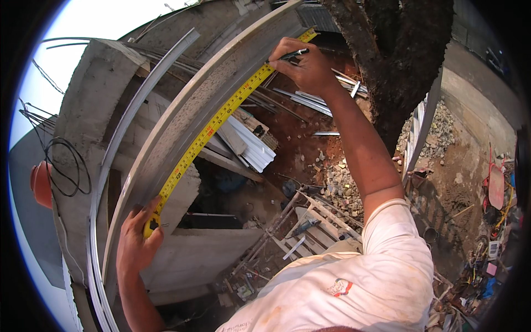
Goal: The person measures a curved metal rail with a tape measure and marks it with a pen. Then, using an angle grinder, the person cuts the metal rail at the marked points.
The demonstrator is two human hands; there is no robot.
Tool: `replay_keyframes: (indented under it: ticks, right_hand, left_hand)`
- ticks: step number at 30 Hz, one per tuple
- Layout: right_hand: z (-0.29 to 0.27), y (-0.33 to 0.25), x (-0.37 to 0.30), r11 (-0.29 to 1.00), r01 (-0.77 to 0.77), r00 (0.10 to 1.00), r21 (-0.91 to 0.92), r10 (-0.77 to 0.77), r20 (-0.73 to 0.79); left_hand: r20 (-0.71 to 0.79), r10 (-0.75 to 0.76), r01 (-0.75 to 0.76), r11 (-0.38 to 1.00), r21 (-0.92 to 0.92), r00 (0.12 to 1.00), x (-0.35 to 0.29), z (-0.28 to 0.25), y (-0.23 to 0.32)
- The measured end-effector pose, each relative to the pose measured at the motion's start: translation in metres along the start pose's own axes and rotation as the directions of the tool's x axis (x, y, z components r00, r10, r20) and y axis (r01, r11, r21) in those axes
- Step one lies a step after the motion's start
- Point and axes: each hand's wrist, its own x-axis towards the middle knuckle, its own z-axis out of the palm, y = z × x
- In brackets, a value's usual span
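Observation:
A long grey beam [182,115] with a pale edge runs from the lower left up to the top. Along it lies the stretched yellow blade of a tape measure [209,130], its hooked end past my right hand. My left hand [135,240] is closed around the yellow tape case at the blade's lower end, thumb against its side. Higher up, my right hand [307,69] grips a dark pen [295,54] in a pinch. The pen's point is at the beam beside the tape, and my fingers hide part of the blade.
A thin metal channel [130,110] runs left of the beam, by a concrete wall [91,91] with a coil of black cable [69,166]. A thick tree trunk [406,61] rises at the upper right. Well below lie a wooden platform [315,232], rubble [343,188] and metal sheets [249,141].

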Motion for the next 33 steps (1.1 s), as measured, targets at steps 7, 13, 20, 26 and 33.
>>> replay_keyframes:
  ticks: [7, 13, 20, 26, 33]
  right_hand:
    - [-0.018, -0.017, -0.019, 0.992, 0.029, 0.946, 0.124, 0.013, -0.325]
    - [-0.050, -0.019, -0.098, 0.985, -0.095, 0.602, 0.146, 0.173, -0.779]
    - [-0.048, -0.020, -0.147, 0.973, -0.204, 0.677, 0.104, 0.217, -0.703]
    - [-0.030, -0.054, -0.065, 0.978, 0.093, 0.868, 0.189, 0.013, -0.496]
    - [-0.023, -0.029, 0.043, 0.957, 0.279, 0.950, -0.076, -0.287, -0.125]
  left_hand:
    - [-0.070, 0.048, -0.053, 0.996, -0.071, 0.996, -0.006, 0.020, -0.011]
    - [0.163, 0.024, 0.007, 0.982, -0.187, 0.986, -0.021, 0.056, -0.001]
    - [0.432, 0.284, -0.114, 0.919, -0.379, 0.856, -0.036, 0.158, -0.040]
    - [0.648, 0.178, 0.160, 0.890, -0.427, 0.740, -0.065, 0.234, -0.053]
    - [0.713, 0.004, 0.324, 0.889, -0.323, 0.701, -0.115, 0.288, -0.092]
